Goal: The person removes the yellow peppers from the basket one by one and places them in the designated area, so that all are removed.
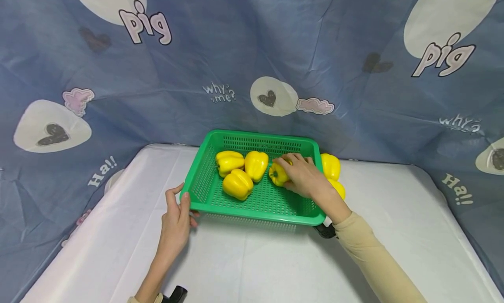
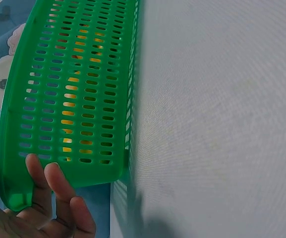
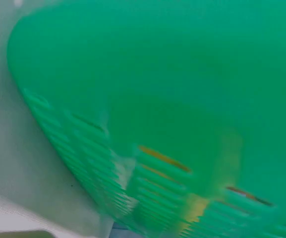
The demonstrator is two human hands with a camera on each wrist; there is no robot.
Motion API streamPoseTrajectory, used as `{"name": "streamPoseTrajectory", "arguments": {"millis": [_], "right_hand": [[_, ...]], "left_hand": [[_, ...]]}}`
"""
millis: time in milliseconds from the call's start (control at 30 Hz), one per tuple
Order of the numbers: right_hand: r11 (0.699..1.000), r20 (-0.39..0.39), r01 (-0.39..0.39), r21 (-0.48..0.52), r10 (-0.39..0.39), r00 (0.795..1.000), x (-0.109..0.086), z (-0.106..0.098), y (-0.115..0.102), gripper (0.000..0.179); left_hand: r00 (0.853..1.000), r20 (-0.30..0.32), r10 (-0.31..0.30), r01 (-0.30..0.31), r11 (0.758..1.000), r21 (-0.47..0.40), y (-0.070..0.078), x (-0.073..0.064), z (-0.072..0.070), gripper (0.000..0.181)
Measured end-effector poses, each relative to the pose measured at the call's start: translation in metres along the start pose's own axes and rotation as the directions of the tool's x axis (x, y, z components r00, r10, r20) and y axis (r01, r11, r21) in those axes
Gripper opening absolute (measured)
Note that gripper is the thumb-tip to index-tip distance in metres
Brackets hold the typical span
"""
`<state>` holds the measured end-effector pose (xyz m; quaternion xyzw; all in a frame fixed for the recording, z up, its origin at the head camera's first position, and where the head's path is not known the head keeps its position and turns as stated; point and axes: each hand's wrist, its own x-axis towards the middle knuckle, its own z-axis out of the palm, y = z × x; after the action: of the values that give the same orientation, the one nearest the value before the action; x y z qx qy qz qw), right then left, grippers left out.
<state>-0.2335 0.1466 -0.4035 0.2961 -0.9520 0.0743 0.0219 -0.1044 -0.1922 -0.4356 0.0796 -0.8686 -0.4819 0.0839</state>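
A green plastic basket (image 1: pixel 252 212) with slotted walls stands on the white table. My left hand (image 1: pixel 175 222) grips its near left corner, thumb over the rim. In the left wrist view the fingertips (image 2: pixel 58 181) lie against the slotted outer wall (image 2: pixel 78 94). My right hand (image 1: pixel 301 174) reaches in over the basket's right rim and grips a yellow bell pepper (image 1: pixel 277 174), partly covered by the fingers. To its left in the basket lie three yellow bell peppers (image 1: pixel 238 184). In the right wrist view the basket wall (image 3: pixel 133 99) fills most of the picture, and the hand is hidden.
Outside the basket's right wall, yellow bell peppers (image 1: pixel 330 166) lie on the table, partly hidden by the basket and forearm. White cloth (image 1: pixel 393 215) covers the table. A blue printed curtain (image 1: pixel 236 53) hangs behind and along both sides.
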Motion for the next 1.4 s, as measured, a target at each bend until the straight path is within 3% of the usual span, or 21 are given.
{"name": "streamPoseTrajectory", "arguments": {"millis": [633, 1400], "right_hand": [[0.999, -0.135, 0.041, 0.003, -0.04, 0.99, -0.022, -0.018, -0.011, 0.075], [0.997, -0.166, -0.013, 0.081, 0.027, 0.986, -0.052, -0.049, -0.002, 0.07]], "left_hand": [[1.0, -0.011, 0.023, -0.023, 1.0, 0.002, 0.001, 0.003, -0.001, 0.05], [1.0, -0.004, 0.015, -0.015, 1.0, 0.014, -0.001, 0.0, 0.0, 0.05]]}}
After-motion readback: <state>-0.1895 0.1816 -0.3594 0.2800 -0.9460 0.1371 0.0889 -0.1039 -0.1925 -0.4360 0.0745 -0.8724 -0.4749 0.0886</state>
